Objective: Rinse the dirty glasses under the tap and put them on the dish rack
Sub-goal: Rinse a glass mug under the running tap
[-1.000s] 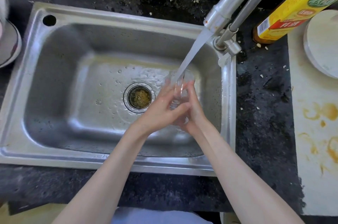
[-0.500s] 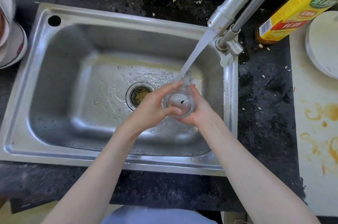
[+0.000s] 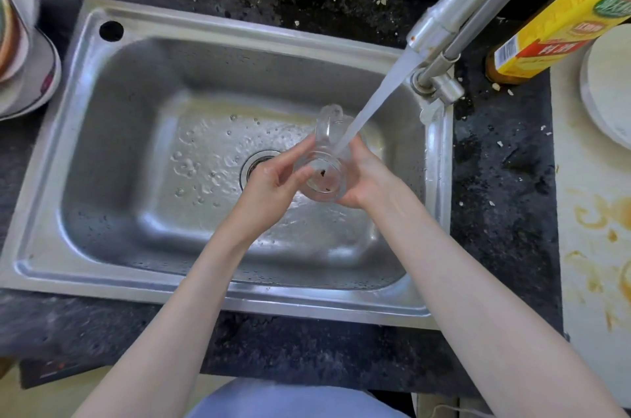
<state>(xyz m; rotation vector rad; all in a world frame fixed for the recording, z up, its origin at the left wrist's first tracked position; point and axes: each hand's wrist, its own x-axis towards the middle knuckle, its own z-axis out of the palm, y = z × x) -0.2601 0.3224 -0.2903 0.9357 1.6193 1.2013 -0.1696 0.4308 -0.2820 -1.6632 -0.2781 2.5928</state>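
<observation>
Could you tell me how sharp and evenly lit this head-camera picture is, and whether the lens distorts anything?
Head view: the glass mug and both hands are fairly sharp; the stacked bowls at the left edge are smeared; wide-angle bending bows the sink rim; soft glare lies on the basin floor, no hard shadows.

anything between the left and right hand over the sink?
Head view: the clear handled glass mug sits between left hand and right hand, both gripping it, tap water stream pouring in.

We see the drain strainer (image 3: 256,160) half hidden behind our left hand (image 3: 273,183); the yellow-labelled bottle (image 3: 560,24) and stacked bowls (image 3: 20,41) are cut off by the frame's edges.
</observation>
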